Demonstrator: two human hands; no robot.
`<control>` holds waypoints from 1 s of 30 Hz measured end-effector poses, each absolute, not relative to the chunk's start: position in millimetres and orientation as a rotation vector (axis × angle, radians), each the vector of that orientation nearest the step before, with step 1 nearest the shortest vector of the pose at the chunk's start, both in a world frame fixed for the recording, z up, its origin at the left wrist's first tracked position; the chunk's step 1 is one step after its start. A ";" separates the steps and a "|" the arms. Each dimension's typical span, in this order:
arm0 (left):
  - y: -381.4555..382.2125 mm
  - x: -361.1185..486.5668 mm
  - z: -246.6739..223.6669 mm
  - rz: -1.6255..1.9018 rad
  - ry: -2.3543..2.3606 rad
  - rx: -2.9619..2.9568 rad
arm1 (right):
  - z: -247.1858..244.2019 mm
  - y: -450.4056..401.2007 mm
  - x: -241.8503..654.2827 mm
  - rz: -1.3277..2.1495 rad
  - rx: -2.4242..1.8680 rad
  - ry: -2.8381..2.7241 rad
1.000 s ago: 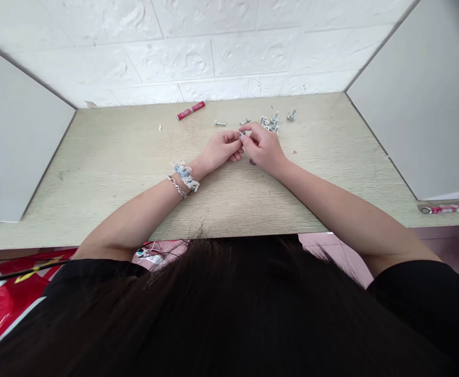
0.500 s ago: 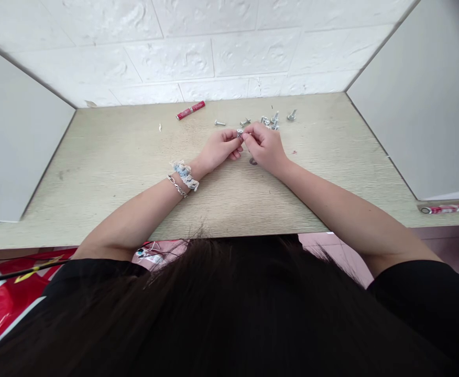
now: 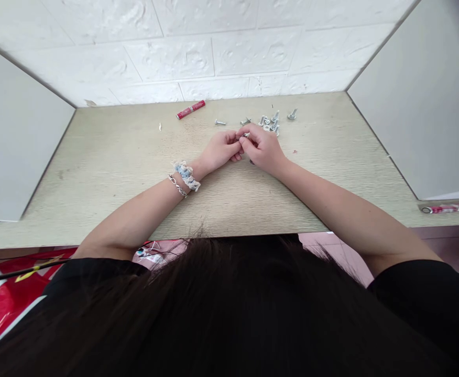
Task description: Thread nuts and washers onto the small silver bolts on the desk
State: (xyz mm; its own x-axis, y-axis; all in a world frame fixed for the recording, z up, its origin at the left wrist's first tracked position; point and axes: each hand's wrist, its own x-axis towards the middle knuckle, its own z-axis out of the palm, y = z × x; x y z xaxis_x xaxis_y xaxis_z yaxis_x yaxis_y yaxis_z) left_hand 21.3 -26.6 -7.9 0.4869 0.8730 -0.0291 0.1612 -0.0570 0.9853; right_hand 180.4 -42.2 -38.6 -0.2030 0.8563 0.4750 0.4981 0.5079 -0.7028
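Note:
My left hand (image 3: 223,148) is closed in a pinch over the table, its fingertips meeting those of the other hand. Between them shows a sliver of a small silvery metal piece (image 3: 246,135), mostly covered by fingers. My right hand (image 3: 263,146) has its thumb and forefinger closed at that same piece. Just beyond the fingers lies a bolt with a wide washer (image 3: 246,121), and a single bolt (image 3: 220,122) rests farther left. Several bolts with nuts and washers (image 3: 274,124) are grouped behind my right hand. Under that hand, a dark round piece (image 3: 251,162) is almost hidden.
A bolt with a washer (image 3: 292,114) stands apart at the back right. One red tube (image 3: 190,109) lies near the white brick-patterned wall (image 3: 174,57); another red tube (image 3: 449,208) is at the right edge. Grey panels (image 3: 422,104) flank the wooden tabletop (image 3: 107,173).
My right fingers have shifted over the metal piece, covering more of it. The right hand now hides most of the dark round piece, and more of the bolt group shows behind it.

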 end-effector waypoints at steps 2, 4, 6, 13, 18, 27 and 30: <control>-27.0 21.3 -6.8 0.742 0.937 1.533 | -37.7 -42.6 180.5 0.501 -1.130 -1.854; -27.2 21.4 -6.0 0.739 0.929 1.532 | -36.9 -42.9 181.1 0.509 -1.140 -1.850; -27.2 21.5 -5.3 0.737 0.921 1.530 | -36.5 -42.8 182.1 0.526 -1.152 -1.842; -26.9 22.4 -3.5 0.746 0.936 1.501 | -38.2 -39.4 184.5 0.511 -1.163 -1.823; -26.4 22.3 -5.2 0.743 0.929 1.518 | -38.7 -39.6 184.3 0.525 -1.154 -1.819; -26.5 22.2 -6.3 0.728 0.948 1.553 | -38.9 -39.5 184.2 0.557 -1.184 -1.826; -26.3 22.1 -7.0 0.731 0.946 1.549 | -38.9 -39.5 184.4 0.559 -1.189 -1.826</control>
